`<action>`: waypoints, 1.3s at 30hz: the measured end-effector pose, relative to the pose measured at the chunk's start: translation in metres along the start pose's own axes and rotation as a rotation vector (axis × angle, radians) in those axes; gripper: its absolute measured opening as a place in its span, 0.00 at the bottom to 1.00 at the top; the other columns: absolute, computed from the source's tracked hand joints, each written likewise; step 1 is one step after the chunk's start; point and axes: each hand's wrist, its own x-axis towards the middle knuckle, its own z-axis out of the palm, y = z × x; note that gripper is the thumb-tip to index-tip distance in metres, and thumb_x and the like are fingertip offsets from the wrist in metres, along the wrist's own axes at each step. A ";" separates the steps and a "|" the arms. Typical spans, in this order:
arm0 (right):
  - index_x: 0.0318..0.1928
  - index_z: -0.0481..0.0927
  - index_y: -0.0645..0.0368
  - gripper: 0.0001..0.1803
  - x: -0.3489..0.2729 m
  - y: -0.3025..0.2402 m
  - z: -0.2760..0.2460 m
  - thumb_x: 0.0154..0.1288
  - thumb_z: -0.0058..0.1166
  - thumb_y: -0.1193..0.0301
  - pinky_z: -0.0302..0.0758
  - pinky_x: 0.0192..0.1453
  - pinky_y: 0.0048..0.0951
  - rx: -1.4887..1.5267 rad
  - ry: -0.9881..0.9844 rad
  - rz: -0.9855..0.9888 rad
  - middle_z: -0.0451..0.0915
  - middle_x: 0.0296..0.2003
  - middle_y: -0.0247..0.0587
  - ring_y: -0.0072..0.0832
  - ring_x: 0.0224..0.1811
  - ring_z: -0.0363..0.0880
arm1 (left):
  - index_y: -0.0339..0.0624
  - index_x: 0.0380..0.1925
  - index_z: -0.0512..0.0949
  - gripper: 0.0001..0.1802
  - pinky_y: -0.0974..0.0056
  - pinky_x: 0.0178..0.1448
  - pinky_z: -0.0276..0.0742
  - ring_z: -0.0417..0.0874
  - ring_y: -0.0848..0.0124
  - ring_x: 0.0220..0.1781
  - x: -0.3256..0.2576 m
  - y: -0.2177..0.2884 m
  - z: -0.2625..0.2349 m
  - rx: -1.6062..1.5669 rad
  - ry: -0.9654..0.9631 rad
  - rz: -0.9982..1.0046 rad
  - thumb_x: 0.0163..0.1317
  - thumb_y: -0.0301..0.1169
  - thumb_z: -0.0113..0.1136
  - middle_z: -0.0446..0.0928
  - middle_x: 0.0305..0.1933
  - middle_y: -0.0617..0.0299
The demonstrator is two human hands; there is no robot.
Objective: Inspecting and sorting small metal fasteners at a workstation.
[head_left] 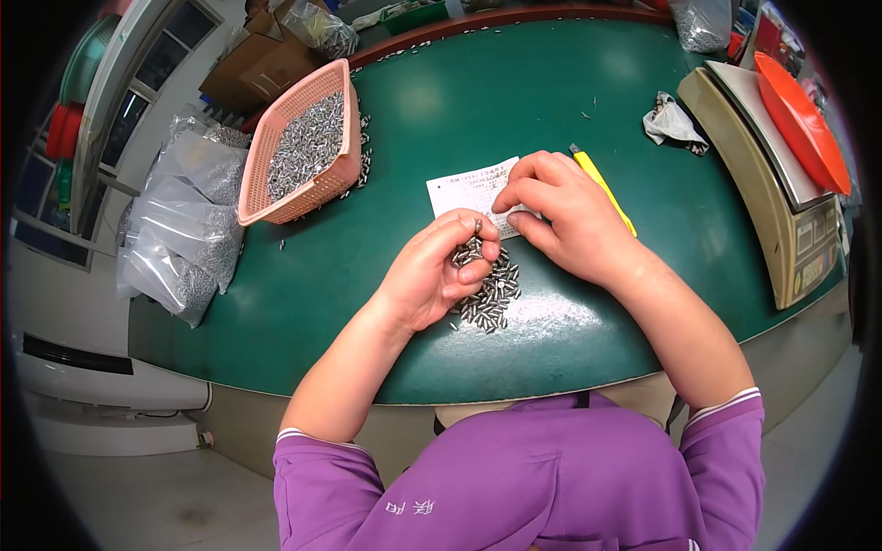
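Observation:
My left hand [430,275] is closed around a handful of small, shiny metal pins [469,249]. One of them sticks up between the thumb and forefinger. Right under it, a loose pile of the same metal pins [494,299] lies on the green tabletop. To the right hovers my right hand [571,213], its fingers bent and the thumb a little apart from the forefinger, with nothing visible between them. Partly beneath both hands is a white printed card [457,191]. A yellow utility knife [604,191] lies just beyond my right hand.
On the left, a pink plastic basket [260,174] full of metal pins stands beside clear bags of parts [179,243]. A scale [749,174] with an orange-red dish [796,124] is at the right edge. A crumpled white bag [673,121] sits near it. A cardboard box [262,69] stands behind the basket.

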 end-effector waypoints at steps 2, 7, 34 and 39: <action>0.35 0.79 0.55 0.10 -0.001 0.002 0.000 0.50 0.59 0.79 0.71 0.47 0.35 -0.039 -0.077 0.005 0.72 0.37 0.36 0.36 0.43 0.72 | 0.37 0.39 0.71 0.11 0.79 0.18 0.55 0.63 0.80 0.23 0.001 -0.001 0.000 -0.011 0.008 0.004 0.70 0.34 0.42 0.70 0.34 0.60; 0.33 0.80 0.53 0.09 -0.004 0.001 -0.001 0.48 0.61 0.77 0.70 0.48 0.35 -0.036 -0.170 -0.044 0.72 0.38 0.35 0.35 0.43 0.72 | 0.37 0.40 0.70 0.14 0.80 0.17 0.57 0.63 0.80 0.23 0.002 0.000 0.003 -0.038 0.070 0.043 0.72 0.37 0.39 0.70 0.35 0.58; 0.35 0.80 0.57 0.05 0.000 -0.006 0.001 0.56 0.57 0.76 0.71 0.45 0.29 0.311 -0.039 0.062 0.72 0.35 0.35 0.29 0.41 0.73 | 0.40 0.42 0.69 0.09 0.81 0.20 0.58 0.66 0.83 0.25 0.002 -0.004 0.002 0.084 0.034 0.032 0.64 0.27 0.56 0.72 0.34 0.63; 0.36 0.80 0.58 0.06 0.000 -0.002 0.006 0.57 0.55 0.78 0.71 0.45 0.30 0.273 0.004 0.037 0.73 0.35 0.36 0.30 0.41 0.73 | 0.39 0.41 0.69 0.07 0.81 0.18 0.57 0.64 0.83 0.23 0.002 -0.003 0.004 0.067 0.057 0.030 0.65 0.28 0.53 0.71 0.34 0.62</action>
